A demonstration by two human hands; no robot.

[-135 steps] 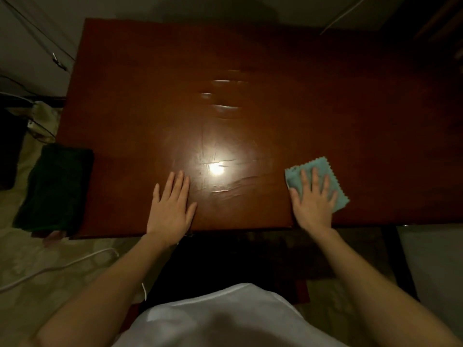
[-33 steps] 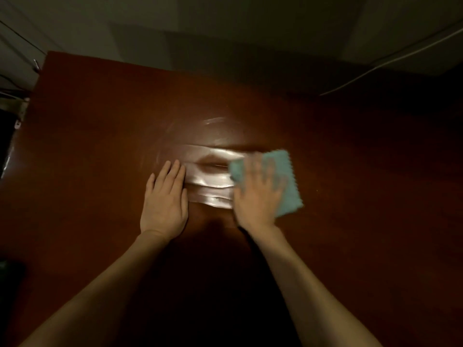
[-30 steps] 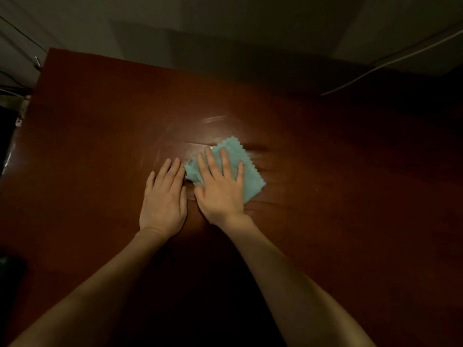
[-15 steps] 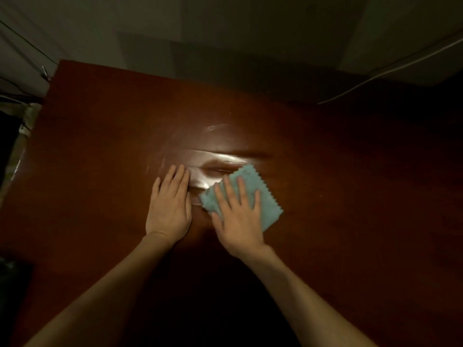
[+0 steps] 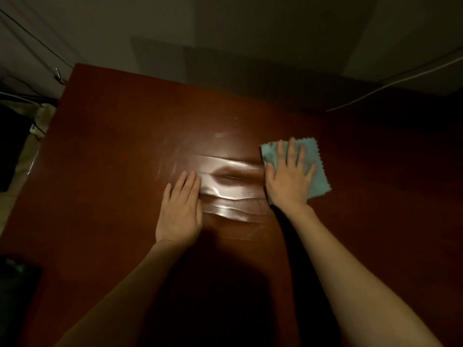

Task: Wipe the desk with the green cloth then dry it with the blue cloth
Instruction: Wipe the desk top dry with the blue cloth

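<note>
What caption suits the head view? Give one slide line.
Right hand presses blue cloth flat on wooden desk; left hand rests beside shiny streaks.

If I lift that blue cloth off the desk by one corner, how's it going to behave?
The blue cloth lies thin and flat under the right hand, so it would probably droop limp rather than hold shape. It looks light for its area. On the glossy, streaked desk it likely slides easily under a flat palm, though damp patches may make it cling.

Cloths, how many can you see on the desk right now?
1. The blue cloth lies flat under the right hand, right of the wet streaks. A green one isn't identifiable in this dim view.
</note>
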